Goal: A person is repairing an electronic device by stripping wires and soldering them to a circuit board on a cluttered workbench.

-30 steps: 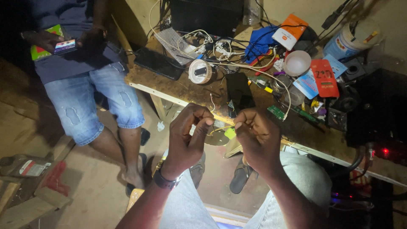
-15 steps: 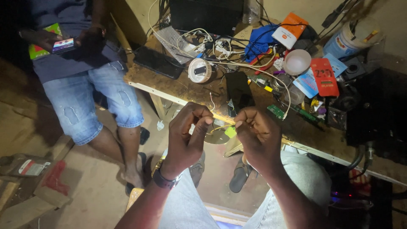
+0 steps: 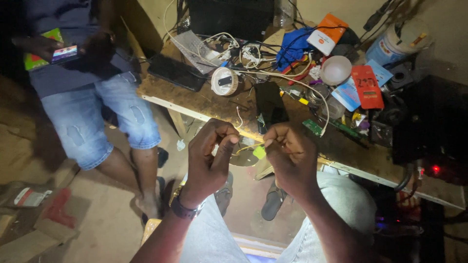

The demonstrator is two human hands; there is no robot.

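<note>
We pinch a thin pale wire (image 3: 246, 147) between both hands: left hand (image 3: 210, 157) closed on one end, right hand (image 3: 287, 157) closed on the other beside a small yellow-green piece (image 3: 260, 152). Held taut near the cluttered wooden workbench (image 3: 204, 103), likely for light.

- 2 hands at work over the lap: left hand (image 3: 210, 160), right hand (image 3: 288, 158), 1 thin wire (image 3: 246, 147) pinched btwn them, w/ 1 small yellow-green bit (image 3: 260, 152) on it.
- 1 wristwatch (image 3: 184, 209), on the left wrist.
- 1 other person (image 3: 92, 92) standing by, holding 1 phone (image 3: 64, 52).
- 1 wooden workbench (image 3: 204, 100).
- 2 dark phones flat on it: one (image 3: 176, 72) near the left end, one (image 3: 270, 103) mid-bench.
- 1 round white tape roll (image 3: 225, 81).
- 1 white bowl (image 3: 336, 69).
- 1 red box (image 3: 367, 86), 1 orange box (image 3: 327, 33).
- 1 green circuit board (image 3: 313, 127).
- 1 lit red indicator (image 3: 435, 169).
- Loose cables on the bench: too tangled to count.
</note>
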